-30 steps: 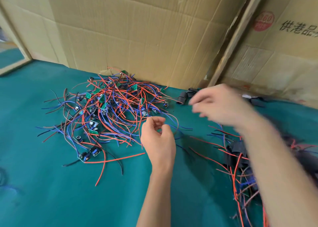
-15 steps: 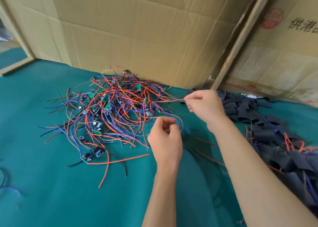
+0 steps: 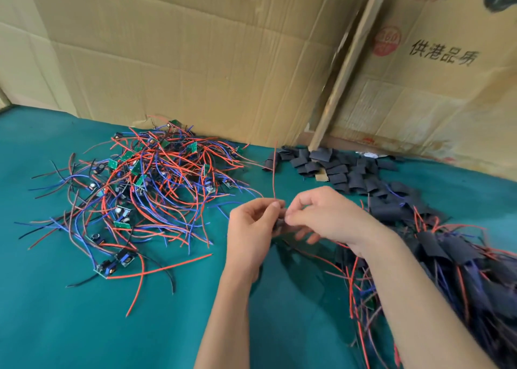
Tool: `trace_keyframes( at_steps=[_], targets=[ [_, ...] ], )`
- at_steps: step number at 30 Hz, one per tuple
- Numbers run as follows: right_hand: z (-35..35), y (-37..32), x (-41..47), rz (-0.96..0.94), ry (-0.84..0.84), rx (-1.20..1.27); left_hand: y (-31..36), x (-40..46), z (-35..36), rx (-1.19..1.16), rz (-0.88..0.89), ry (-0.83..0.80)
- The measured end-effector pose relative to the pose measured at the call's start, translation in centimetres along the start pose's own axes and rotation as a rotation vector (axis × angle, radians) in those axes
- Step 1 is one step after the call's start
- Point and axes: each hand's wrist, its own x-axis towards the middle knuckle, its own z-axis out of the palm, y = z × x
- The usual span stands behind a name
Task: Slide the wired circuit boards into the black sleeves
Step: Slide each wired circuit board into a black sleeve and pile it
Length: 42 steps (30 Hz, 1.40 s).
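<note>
Both hands meet mid-surface: left hand (image 3: 253, 229) and right hand (image 3: 321, 216) pinch a dark piece, likely a black sleeve (image 3: 279, 224), with a red wire (image 3: 274, 173) rising from the grip. Risk: wire snags, board jams at sleeve mouth. Board itself hidden behind fingers; unsleeved pile (image 3: 145, 189) lies left.

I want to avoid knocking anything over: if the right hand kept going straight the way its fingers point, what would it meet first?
The right hand points leftward, so it would meet the left hand first; they hold a dark piece between them. How close they are is unclear.
</note>
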Motion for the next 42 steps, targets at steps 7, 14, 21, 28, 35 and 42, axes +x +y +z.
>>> trace_keyframes(
  at_steps=[7, 14, 21, 28, 35, 42],
  targets=[
    [-3.7, -0.2, 8.7, 0.109, 0.559, -0.360, 0.0, 0.1, 0.1, -0.077, -0.007, 0.037],
    [-3.1, 1.6, 13.8, 0.186, 0.627, -0.512, -0.2, 0.2, 0.1, -0.058, -0.003, 0.024],
    [-3.4, 2.3, 14.1, 0.197, 0.734, -0.423, -0.4, 0.2, 0.1, -0.042, -0.008, 0.026],
    [-3.2, 0.0, 9.2, 0.001, 0.938, 0.422, -0.4, 0.1, 0.3, -0.010, -0.005, 0.045],
    [-0.6, -2.1, 2.1, -0.411, 0.631, 0.907, -0.6, -0.1, 0.5, 0.130, 0.051, 0.037],
    [0.4, -1.1, 2.0, -0.467, 0.815, 0.670, -0.5, -0.2, 0.7, 0.192, 0.077, 0.015]
  ],
)
